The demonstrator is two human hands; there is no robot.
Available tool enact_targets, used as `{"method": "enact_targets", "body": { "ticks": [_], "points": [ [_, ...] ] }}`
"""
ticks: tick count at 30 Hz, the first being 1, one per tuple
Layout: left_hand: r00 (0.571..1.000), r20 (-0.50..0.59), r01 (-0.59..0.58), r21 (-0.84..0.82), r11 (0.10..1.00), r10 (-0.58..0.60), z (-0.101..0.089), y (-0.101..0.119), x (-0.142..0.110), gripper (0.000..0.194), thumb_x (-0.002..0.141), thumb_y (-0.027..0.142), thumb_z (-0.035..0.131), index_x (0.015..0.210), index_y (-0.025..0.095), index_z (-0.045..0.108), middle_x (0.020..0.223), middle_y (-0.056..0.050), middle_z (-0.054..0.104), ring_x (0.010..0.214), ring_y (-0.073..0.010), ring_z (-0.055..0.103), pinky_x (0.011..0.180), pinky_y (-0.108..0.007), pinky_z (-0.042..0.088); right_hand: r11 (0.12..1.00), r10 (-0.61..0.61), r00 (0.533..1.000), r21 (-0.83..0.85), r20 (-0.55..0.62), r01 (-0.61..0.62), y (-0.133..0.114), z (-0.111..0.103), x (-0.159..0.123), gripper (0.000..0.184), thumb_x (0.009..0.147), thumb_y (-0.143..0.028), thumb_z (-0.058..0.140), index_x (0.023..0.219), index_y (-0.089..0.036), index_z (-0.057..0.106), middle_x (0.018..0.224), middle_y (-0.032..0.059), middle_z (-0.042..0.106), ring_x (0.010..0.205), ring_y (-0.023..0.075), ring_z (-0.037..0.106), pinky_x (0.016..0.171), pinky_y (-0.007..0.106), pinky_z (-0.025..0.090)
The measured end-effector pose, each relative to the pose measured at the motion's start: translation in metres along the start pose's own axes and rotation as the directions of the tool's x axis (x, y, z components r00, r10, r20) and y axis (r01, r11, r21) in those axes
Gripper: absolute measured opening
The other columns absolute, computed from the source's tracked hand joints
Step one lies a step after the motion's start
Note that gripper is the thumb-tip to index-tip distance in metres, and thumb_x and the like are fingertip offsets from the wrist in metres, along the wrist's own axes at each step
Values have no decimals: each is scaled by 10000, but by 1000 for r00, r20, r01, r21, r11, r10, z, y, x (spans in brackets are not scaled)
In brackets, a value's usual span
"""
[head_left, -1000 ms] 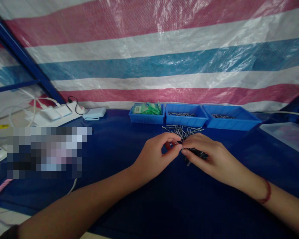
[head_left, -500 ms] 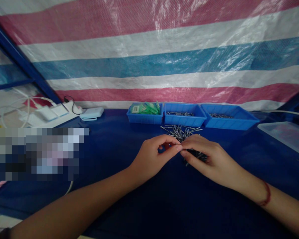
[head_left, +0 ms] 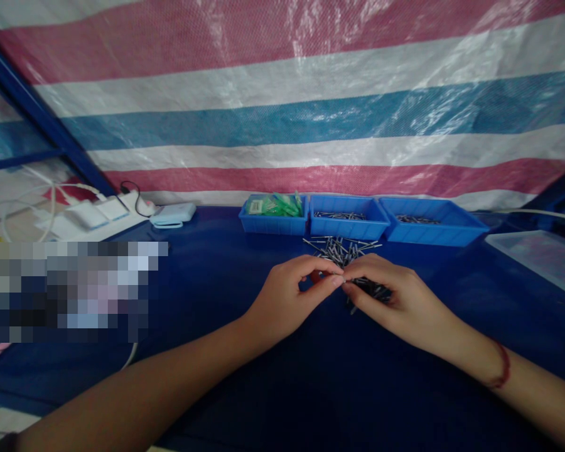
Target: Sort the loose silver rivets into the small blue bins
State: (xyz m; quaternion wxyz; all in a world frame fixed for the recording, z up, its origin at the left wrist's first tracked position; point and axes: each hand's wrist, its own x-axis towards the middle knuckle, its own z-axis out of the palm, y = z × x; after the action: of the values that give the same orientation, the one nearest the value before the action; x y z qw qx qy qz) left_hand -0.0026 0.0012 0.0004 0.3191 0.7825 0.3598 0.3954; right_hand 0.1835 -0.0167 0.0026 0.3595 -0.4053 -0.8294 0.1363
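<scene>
My left hand and my right hand meet at the fingertips over the dark blue tabletop. Thumb and forefinger are pinched on each side, and whatever small piece sits between them is hidden by the fingers. Just behind and below the hands lies a loose pile of thin metal pins, which look like blind rivets. The right hand covers part of this pile. A dark red cord circles the right wrist.
Along the back stand a blue bin with green packets, a middle blue bin and a right blue bin, the latter two with metal pins. Left are a power strip, a pale blue device and a blurred-out area. A clear plastic lid lies right.
</scene>
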Motion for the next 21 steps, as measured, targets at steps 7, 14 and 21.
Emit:
{"method": "enact_targets", "body": {
  "ticks": [7,14,21],
  "points": [
    [999,-37,5,46,999,-3,-2,-1,1,119,835,214,591,912,196,679,851,7,696,739,-115,602,659,-213,447,1000,26,984,-5,-176,-27,4,-1,-1,66,807,-176,591,844,-214,630,810,13,660,747,138,624,659,261,492],
    [999,44,-27,108,994,23,-5,-4,3,140,866,235,550,904,185,676,863,-5,691,800,-128,623,745,-241,461,985,-139,978,-128,-157,120,-5,-7,-1,56,828,-160,581,843,-202,614,786,21,661,742,147,614,686,289,477],
    [996,78,-55,338,939,31,-13,-8,7,265,865,279,541,1096,167,607,1018,-57,641,936,-182,587,865,-333,442,871,5,870,-425,-493,-246,40,-48,8,101,838,-262,556,832,-204,638,835,77,686,754,204,623,713,345,462]
  ]
}}
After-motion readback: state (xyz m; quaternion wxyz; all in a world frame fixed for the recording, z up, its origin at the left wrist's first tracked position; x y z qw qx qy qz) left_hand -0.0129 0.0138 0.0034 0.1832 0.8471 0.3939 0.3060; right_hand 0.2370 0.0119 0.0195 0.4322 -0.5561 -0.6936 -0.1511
